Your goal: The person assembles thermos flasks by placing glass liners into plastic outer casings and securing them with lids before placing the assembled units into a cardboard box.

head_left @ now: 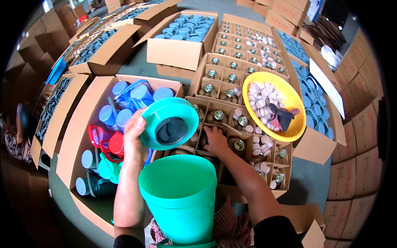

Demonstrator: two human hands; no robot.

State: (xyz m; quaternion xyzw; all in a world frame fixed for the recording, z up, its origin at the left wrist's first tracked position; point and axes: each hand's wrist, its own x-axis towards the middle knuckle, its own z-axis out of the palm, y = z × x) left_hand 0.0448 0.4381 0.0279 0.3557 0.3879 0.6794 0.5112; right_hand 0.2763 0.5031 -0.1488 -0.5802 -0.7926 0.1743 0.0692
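My left hand is closed around the edge of a round teal plastic piece with a dark grey centre, like a large lid. It is held up over the gap between two cartons. My right hand reaches into a divided carton of glass bottles; its fingers are spread at a cardboard divider, some partly hidden, and I see nothing held. Metallic-topped bottles stand beside it, with pale round caps heaped between. Close to me, between my forearms, stands an open green bucket.
A yellow basin of pale caps and a dark cloth rests on the bottle cartons. The left carton holds blue, red and green plastic jugs. Further cartons of blue parts stand behind and right. Stacked boxes line the right side.
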